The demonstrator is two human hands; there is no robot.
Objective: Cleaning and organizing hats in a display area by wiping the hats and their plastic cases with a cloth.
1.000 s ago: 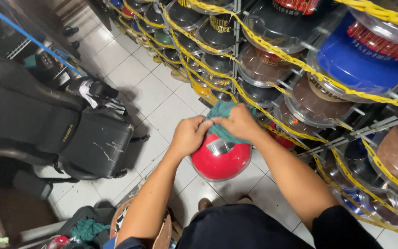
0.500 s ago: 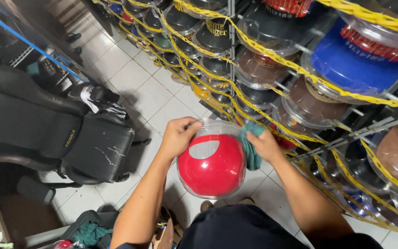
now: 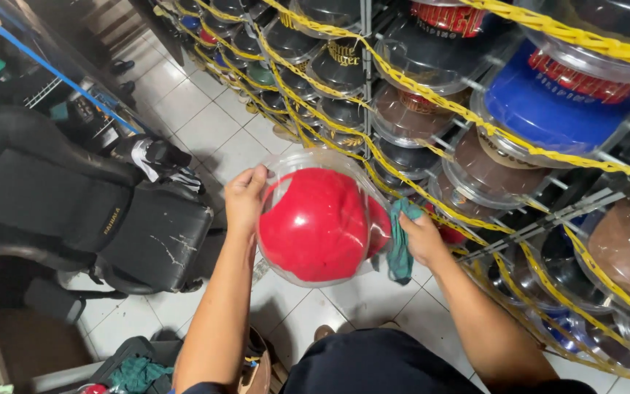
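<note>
Fingers (image 3: 257,179) of left hand (image 3: 246,201) gripping rim of clear dome case with red cap (image 3: 319,222); right hand (image 3: 421,237) clutching teal cloth (image 3: 401,248) against it. One-sided grip risking slippery case dropping onto tiled floor (image 3: 213,124).

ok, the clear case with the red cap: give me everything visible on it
The clear case is a glossy, rounded, transparent plastic shell, closed around a red cap that fills most of it; glare spots show on its surface. It is held in the air over the tiled floor, beside the rack of similar cases. The left hand grips its left rim; the right hand, holding a teal cloth, touches its right edge.
</note>
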